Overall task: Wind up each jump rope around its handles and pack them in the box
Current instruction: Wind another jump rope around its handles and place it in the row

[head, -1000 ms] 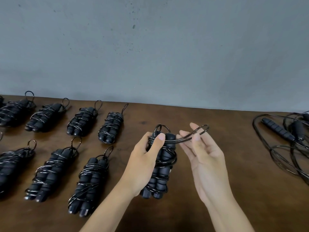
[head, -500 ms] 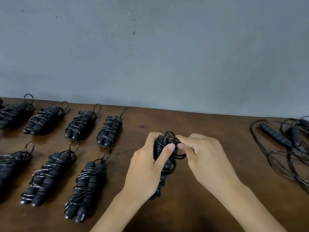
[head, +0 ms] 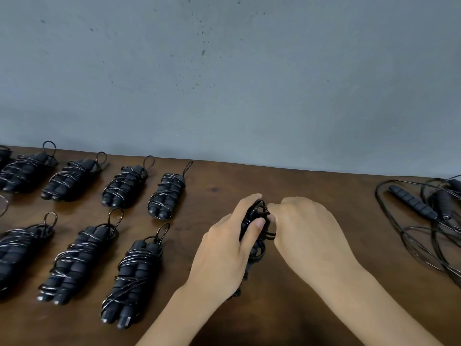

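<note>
Black rope bundle (head: pixel 258 229), mid-bench (head: pixel 311 196): left hand (head: pixel 224 248) wraps its handles in a closed grip; right hand (head: pixel 304 228) pinches the loop end at top. Risk: a slipped tuck would likely spring the coils loose. Handles largely hidden by fingers. Wound bundles (head: pixel 132 273) left; loose ropes (head: pixel 424 213) right, cut off. Box unseen.

**Table layout, wall behind**

Table (head: pixel 287 186) runs up to the wall (head: pixel 224 83). Left half: wound ropes in two rows, far row (head: pixel 124 183) near the wall, near row (head: pixel 82 258) before it, the bundles apart from each other. Centre: left hand (head: pixel 224 248) and right hand (head: pixel 306 233) meet around one bundle (head: pixel 259 221), left of it and right of it. Far right: loose ropes (head: pixel 424 216) on the table, well apart from the hands.
</note>
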Demonstrator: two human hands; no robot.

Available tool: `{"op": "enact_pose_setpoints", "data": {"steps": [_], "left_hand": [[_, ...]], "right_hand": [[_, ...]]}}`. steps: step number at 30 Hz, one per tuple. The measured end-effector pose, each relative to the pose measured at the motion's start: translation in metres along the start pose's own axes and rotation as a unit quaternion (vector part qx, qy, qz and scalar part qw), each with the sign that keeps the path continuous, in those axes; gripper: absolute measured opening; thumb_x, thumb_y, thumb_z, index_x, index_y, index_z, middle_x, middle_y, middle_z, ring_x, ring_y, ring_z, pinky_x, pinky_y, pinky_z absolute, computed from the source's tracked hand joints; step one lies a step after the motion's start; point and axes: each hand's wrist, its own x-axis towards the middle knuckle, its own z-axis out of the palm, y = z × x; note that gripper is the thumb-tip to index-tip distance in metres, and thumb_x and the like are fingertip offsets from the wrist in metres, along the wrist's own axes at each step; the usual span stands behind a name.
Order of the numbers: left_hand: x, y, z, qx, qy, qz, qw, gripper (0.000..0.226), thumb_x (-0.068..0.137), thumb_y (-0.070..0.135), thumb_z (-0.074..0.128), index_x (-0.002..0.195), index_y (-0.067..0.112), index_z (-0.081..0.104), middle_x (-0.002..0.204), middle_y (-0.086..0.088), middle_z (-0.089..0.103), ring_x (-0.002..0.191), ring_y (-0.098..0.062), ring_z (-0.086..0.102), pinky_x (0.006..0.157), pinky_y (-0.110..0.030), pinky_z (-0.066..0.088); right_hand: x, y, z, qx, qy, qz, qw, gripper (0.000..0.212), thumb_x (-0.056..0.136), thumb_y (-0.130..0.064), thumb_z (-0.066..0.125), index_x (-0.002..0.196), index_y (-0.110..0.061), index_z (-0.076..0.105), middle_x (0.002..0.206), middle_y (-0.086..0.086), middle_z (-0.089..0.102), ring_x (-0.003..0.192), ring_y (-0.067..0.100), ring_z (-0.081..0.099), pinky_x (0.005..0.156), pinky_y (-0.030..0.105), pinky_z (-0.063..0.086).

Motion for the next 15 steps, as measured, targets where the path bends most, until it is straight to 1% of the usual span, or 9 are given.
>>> {"op": "enact_pose_setpoints", "data": {"steps": [1,2,4,6,8,10,11,13,15], "left_hand": [[-0.001,-0.001,0.0,0.007,-0.002,0.001,1.0,0.037,0.105,0.056,0.036,0.14,0.065,0.03,0.103,0.016,0.068,0.089,-0.001,0.066,0.078,-0.022,0.055],[-0.001,-0.002,0.0,0.014,-0.004,0.004,1.0,0.038,0.105,0.055,0.035,0.141,0.066,0.028,0.104,0.015,0.068,0.091,-0.003,0.067,0.079,-0.024,0.056],[-0.002,-0.004,-0.001,0.029,-0.009,0.005,1.0,0.039,0.105,0.056,0.032,0.142,0.067,0.025,0.101,0.013,0.067,0.089,-0.008,0.066,0.079,-0.029,0.056],[-0.002,-0.005,-0.002,0.051,-0.015,0.012,0.999,0.04,0.105,0.059,0.031,0.144,0.067,0.023,0.094,0.011,0.063,0.085,-0.009,0.063,0.076,-0.028,0.053],[-0.003,-0.005,-0.002,0.061,-0.022,0.016,0.998,0.042,0.105,0.059,0.03,0.145,0.068,0.023,0.09,0.01,0.06,0.083,-0.01,0.062,0.074,-0.027,0.051],[-0.003,-0.004,-0.002,0.067,-0.027,0.019,0.997,0.042,0.105,0.059,0.029,0.145,0.07,0.022,0.09,0.009,0.059,0.082,-0.012,0.062,0.076,-0.032,0.053],[-0.003,-0.003,-0.002,0.069,-0.029,0.017,0.997,0.042,0.105,0.059,0.028,0.145,0.071,0.022,0.088,0.008,0.058,0.08,-0.014,0.061,0.075,-0.033,0.053],[-0.002,-0.003,-0.004,0.07,-0.033,0.013,0.997,0.042,0.105,0.059,0.028,0.144,0.072,0.021,0.083,0.006,0.054,0.076,-0.015,0.058,0.07,-0.031,0.049],[-0.001,-0.004,-0.006,0.07,-0.038,0.007,0.997,0.042,0.106,0.059,0.029,0.144,0.073,0.021,0.08,0.006,0.052,0.075,-0.015,0.057,0.069,-0.031,0.046]], "right_hand": [[0.0,-0.001,0.001,-0.01,-0.007,-0.001,1.0,0.04,0.074,-0.006,0.077,0.063,-0.02,0.041,0.057,-0.008,0.02,0.05,0.004,0.012,0.046,0.02,0.005],[-0.002,-0.001,0.001,-0.012,-0.001,-0.005,1.0,0.034,0.081,-0.007,0.071,0.066,-0.02,0.043,0.059,-0.008,0.023,0.051,0.005,0.014,0.046,0.021,0.007],[-0.004,0.0,0.003,0.009,0.029,-0.003,1.0,0.028,0.089,-0.009,0.064,0.071,-0.02,0.046,0.061,-0.007,0.029,0.052,0.006,0.019,0.046,0.022,0.011],[-0.003,0.001,0.003,0.022,-0.004,0.02,1.0,0.02,0.099,-0.015,0.052,0.08,-0.021,0.051,0.068,-0.006,0.038,0.056,0.008,0.029,0.047,0.023,0.018],[-0.003,-0.001,0.001,0.041,-0.017,0.043,0.998,0.024,0.1,-0.016,0.048,0.076,-0.021,0.049,0.07,-0.005,0.043,0.058,0.01,0.036,0.048,0.024,0.022],[-0.002,0.003,0.005,0.057,-0.013,0.06,0.996,0.032,0.099,-0.017,0.049,0.068,-0.02,0.044,0.069,-0.003,0.048,0.059,0.016,0.044,0.049,0.028,0.029],[-0.002,0.005,0.007,0.071,-0.01,0.068,0.995,0.033,0.099,-0.018,0.05,0.066,-0.019,0.045,0.069,-0.002,0.052,0.061,0.019,0.048,0.05,0.03,0.035],[-0.001,0.007,0.014,0.099,0.007,0.075,0.992,0.033,0.1,-0.021,0.05,0.068,-0.017,0.054,0.069,0.0,0.059,0.063,0.021,0.055,0.055,0.037,0.046],[0.002,0.009,0.017,0.115,0.026,0.071,0.991,0.034,0.101,-0.022,0.051,0.068,-0.016,0.056,0.065,0.001,0.057,0.062,0.022,0.055,0.057,0.039,0.047]]}}
